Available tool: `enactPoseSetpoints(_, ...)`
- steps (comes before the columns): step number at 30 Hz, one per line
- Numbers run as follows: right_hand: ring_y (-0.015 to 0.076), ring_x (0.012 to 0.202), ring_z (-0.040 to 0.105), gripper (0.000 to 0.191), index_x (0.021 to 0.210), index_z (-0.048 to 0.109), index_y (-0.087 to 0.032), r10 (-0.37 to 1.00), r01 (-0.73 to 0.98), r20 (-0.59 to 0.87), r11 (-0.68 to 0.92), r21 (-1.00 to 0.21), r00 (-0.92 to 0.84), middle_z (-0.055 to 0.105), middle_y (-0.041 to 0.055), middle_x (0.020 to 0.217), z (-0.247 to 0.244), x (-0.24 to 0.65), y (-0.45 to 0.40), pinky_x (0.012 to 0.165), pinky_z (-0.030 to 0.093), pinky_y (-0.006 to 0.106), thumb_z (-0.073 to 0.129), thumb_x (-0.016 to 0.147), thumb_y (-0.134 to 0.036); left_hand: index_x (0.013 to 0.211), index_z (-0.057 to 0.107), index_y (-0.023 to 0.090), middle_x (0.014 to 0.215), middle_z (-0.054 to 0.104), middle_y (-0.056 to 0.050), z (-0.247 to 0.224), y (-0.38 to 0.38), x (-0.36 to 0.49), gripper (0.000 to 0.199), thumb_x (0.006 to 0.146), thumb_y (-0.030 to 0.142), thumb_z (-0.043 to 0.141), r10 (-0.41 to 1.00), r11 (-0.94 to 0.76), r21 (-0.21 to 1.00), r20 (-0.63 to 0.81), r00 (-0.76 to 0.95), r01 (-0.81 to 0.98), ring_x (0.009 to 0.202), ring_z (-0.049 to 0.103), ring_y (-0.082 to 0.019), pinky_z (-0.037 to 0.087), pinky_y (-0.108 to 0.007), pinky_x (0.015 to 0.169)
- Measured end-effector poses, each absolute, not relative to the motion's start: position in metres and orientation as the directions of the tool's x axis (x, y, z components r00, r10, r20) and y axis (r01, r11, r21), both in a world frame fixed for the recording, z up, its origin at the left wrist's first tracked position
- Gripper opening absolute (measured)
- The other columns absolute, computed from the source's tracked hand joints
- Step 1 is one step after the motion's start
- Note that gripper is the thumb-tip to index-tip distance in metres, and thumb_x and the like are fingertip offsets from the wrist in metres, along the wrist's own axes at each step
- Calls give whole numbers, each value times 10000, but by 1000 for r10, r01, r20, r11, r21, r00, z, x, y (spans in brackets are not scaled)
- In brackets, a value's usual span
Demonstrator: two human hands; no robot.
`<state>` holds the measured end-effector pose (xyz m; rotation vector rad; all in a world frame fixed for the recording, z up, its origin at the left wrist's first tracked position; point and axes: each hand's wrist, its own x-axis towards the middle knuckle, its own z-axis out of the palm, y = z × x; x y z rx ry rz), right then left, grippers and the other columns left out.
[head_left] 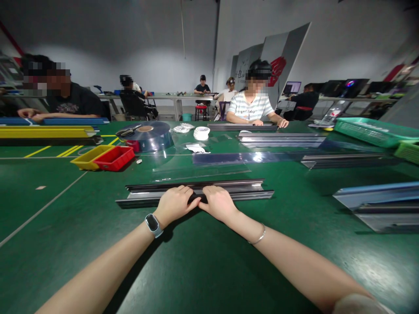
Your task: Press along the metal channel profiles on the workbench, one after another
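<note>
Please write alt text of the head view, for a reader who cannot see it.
A left hand and right hand hold a dark channel-shaped profile on a green table. Beyond lie a yellow tray, a red tray and a roll of clear film; a person in a striped shirt is opposite.

Above the left hand (174, 203) sits a slim smart watch (152, 223) with a dark, oblong, round-cornered screen and a pale blue-grey strap (158, 232). Above the right hand (220, 203) is a thin, shiny, silvery bracelet (261, 236). A pale sleeve (355, 305) shows farther up the right arm (297, 259), partly out of view.
</note>
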<state>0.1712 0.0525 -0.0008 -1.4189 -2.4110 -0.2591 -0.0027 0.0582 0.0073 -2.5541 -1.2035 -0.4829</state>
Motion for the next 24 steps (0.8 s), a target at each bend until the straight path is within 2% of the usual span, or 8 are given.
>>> enactPoseSetpoints(4,179,802,543,268,829,533,-157,820,863,350,501,-60,-452,600,52,817,-2,173,55,702,367,273,493,774,-416,849,572,153,841,607,-66,9,57,-3,356,861,423,342,680,-635,-89,408,610,767,813,545,-184,413,-297,712)
enactPoseSetpoints(11,178,829,549,271,832,557,-164,842,865,281,497,-75,-460,613,56,829,3,174,60,719,373,265,494,770,-420,854,588,156,802,611,-67,11,59,-3,391,864,439,318,711,-632,-56,353,608,773,812,549,-186,412,-298,722)
enactPoseSetpoints(16,184,831,539,275,831,552,-152,844,871,281,488,-51,-457,602,71,827,5,172,56,714,384,268,491,776,-415,872,604,148,774,607,-82,13,62,-3,440,862,462,295,738,-618,-50,308,600,785,817,553,-185,415,-297,743)
enactPoseSetpoints(24,195,826,524,243,807,538,-131,860,893,265,451,7,-436,583,92,800,5,168,53,728,390,281,495,780,-368,785,627,138,700,603,-89,17,64,3,514,851,499,268,750,-601,-118,259,608,791,716,558,-194,413,-302,663)
